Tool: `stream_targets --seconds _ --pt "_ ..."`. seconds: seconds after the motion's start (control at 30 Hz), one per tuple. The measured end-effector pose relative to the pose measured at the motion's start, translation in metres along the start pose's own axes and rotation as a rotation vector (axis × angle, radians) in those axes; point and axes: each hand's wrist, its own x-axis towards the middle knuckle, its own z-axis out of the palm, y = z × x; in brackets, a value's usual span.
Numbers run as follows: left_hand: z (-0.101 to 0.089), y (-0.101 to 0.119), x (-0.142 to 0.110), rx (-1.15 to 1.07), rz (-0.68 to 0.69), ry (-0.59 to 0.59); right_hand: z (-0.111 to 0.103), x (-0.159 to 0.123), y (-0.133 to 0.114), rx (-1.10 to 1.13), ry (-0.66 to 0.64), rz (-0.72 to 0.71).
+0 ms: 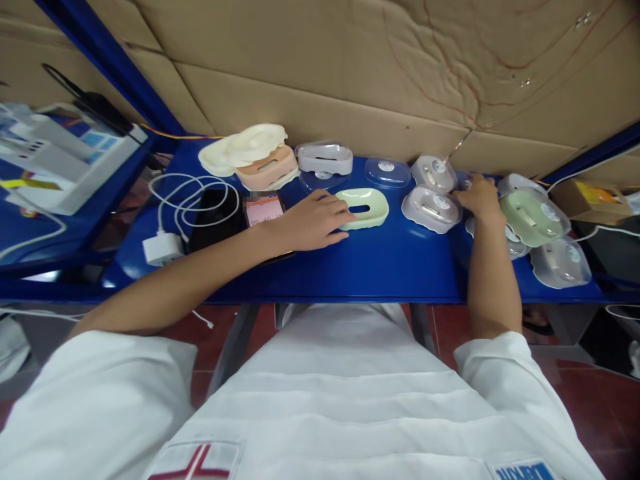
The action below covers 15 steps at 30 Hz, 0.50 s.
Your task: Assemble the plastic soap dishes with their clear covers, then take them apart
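Fingers (344, 219) apart on left hand (316, 223), green dish (377, 203) partly hidden; on right hand (479, 197), unclear.

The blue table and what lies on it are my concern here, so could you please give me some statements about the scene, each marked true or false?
1. The left hand is at the left end of the open pale green dish. True.
2. The right hand rests on the phone. False: it is farther right, beside a pale grey dish.
3. The white charger lies to the left of the phone. True.
4. The peach dish stands to the right of the open pale green dish. False: it stands to the left of it.
5. The tabletop is blue. True.
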Motion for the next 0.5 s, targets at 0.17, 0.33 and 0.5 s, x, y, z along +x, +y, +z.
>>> stream_targets --seconds 0.17,0.33,0.5 --pt "0.002 -0.005 -0.021 -0.109 -0.046 0.033 -0.002 0.004 -0.003 -0.023 -0.031 0.003" --pt "0.003 -0.009 -0.029 -0.341 -0.075 0.072 -0.002 0.001 -0.007 -0.058 0.043 0.014" --pt "-0.006 -0.018 -0.034 -0.344 -0.174 0.171 -0.005 -0.008 -0.015 -0.056 0.172 0.047"
